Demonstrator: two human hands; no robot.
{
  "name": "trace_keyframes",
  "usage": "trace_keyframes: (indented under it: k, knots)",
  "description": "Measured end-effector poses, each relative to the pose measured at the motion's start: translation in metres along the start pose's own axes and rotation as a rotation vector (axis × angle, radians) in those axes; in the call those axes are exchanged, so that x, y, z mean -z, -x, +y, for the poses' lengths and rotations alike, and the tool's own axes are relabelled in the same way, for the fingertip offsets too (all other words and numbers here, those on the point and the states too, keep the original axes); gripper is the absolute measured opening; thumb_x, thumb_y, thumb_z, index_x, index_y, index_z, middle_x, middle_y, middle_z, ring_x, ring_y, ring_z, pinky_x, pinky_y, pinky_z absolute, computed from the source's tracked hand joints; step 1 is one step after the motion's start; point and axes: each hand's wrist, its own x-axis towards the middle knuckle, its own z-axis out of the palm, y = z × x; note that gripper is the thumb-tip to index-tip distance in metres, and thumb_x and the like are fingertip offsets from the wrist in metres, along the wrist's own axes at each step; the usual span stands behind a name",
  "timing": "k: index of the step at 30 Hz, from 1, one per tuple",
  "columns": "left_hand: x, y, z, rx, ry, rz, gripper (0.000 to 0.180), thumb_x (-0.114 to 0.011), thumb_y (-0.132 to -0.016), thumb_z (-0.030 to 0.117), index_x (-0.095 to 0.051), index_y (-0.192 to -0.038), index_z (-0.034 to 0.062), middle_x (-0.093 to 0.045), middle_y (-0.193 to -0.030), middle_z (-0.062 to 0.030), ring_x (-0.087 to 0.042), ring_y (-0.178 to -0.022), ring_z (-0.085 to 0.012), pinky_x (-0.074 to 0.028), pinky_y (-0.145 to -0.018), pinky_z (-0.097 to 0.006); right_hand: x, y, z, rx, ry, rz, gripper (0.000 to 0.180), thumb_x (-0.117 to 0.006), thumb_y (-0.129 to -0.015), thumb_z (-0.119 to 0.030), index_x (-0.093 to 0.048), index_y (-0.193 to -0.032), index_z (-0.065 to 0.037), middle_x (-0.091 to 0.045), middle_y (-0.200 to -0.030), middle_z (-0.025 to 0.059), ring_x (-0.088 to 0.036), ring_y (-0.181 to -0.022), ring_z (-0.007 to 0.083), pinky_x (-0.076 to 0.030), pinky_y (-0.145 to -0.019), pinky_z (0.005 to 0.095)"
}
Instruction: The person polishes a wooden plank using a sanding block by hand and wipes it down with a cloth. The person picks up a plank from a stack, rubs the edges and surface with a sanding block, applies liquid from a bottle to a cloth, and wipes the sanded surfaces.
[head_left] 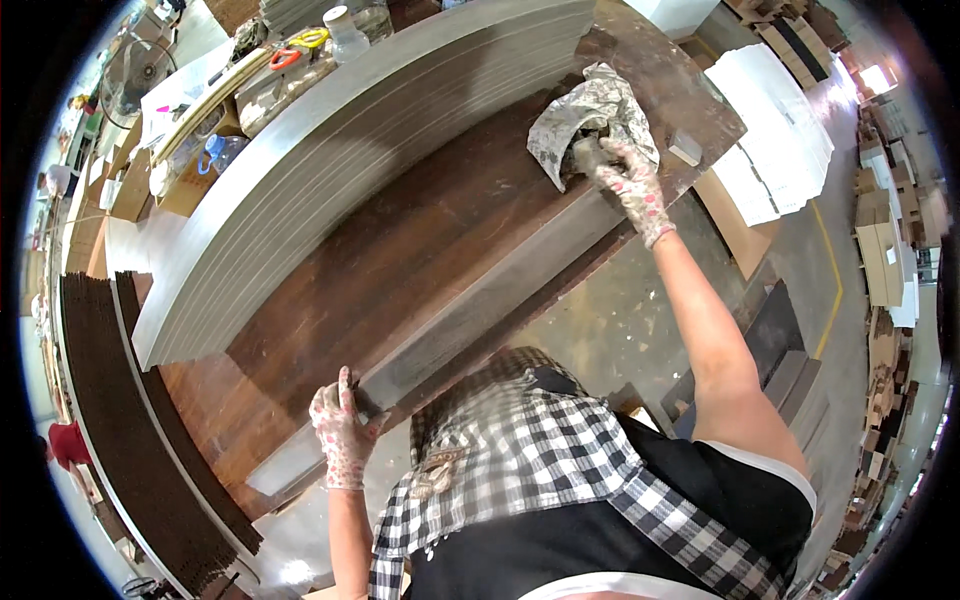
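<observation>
A long, flat grey strip (470, 290) lies slantwise along the near edge of the brown table (330, 285). My left hand (343, 432), in a white glove with pink dots, is at the strip's lower left part. Its fingers are bent around something dark beside the thumb, too unclear to name. Far right, my right hand (635, 190), in a matching glove, reaches to the strip's other end. It closes on a small greyish thing (592, 160) that I cannot identify. Right behind that hand lies a crumpled, patterned grey-white cloth (600, 100).
A tall stack of grey strips (330, 190) curves along the table's far side. A small pale block (685, 148) sits near the right corner. White sheets (770, 130) are piled beyond it. Dark brown strips (140, 440) stand at left; scissors (285, 59) and a bottle (345, 35) are behind.
</observation>
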Motion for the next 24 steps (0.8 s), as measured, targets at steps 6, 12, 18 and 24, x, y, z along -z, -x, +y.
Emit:
trace_keyframes:
  k: [6, 12, 18, 24]
  knots:
    - [-0.014, 0.008, 0.0, -0.052, -0.207, 0.159, 0.063, -0.071, -0.061, 0.007, -0.066, -0.121, 0.025, -0.057, -0.093, -0.0037, -0.056, -0.086, -0.0258, -0.047, -0.075, -0.043, -0.006, 0.004, -0.008, -0.19, -0.524, 0.211, 0.042, -0.066, -0.09, -0.007, -0.058, -0.131, -0.004, -0.059, -0.122, 0.0027, -0.053, -0.113, 0.0137, -0.042, -0.1, 0.0271]
    - [-0.029, -0.01, 0.041, 0.085, -0.055, 0.078, 0.098, -0.091, -0.048, 0.038, -0.053, -0.135, 0.0167, -0.056, -0.131, -0.0077, -0.048, -0.125, -0.0337, -0.034, -0.103, -0.053, -0.006, 0.0, -0.002, -0.049, -0.299, 0.144, 0.04, -0.067, -0.089, -0.005, -0.06, -0.128, -0.001, -0.06, -0.121, 0.0041, -0.054, -0.11, 0.0147, -0.043, -0.099, 0.029]
    - [-0.019, -0.027, 0.07, 0.063, 0.012, 0.05, 0.088, -0.087, -0.049, 0.026, -0.055, -0.129, 0.0102, -0.054, -0.129, -0.0094, -0.049, -0.121, -0.029, -0.032, -0.103, -0.051, -0.006, 0.0, -0.028, -0.022, -0.362, 0.126, 0.041, -0.066, -0.09, -0.005, -0.058, -0.13, 0.0, -0.062, -0.126, 0.0074, -0.056, -0.116, 0.0166, -0.044, -0.102, 0.0303]
    - [-0.026, -0.02, 0.082, 0.159, 0.048, 0.1, 0.089, -0.089, -0.052, 0.029, -0.051, -0.13, 0.0082, -0.055, -0.126, -0.0126, -0.051, -0.118, -0.0326, -0.036, -0.101, -0.051, -0.034, 0.013, -0.066, 0.033, -0.255, -0.046, 0.04, -0.067, -0.088, -0.002, -0.06, -0.127, -0.001, -0.062, -0.123, 0.005, -0.057, -0.115, 0.0138, -0.045, -0.1, 0.0281]
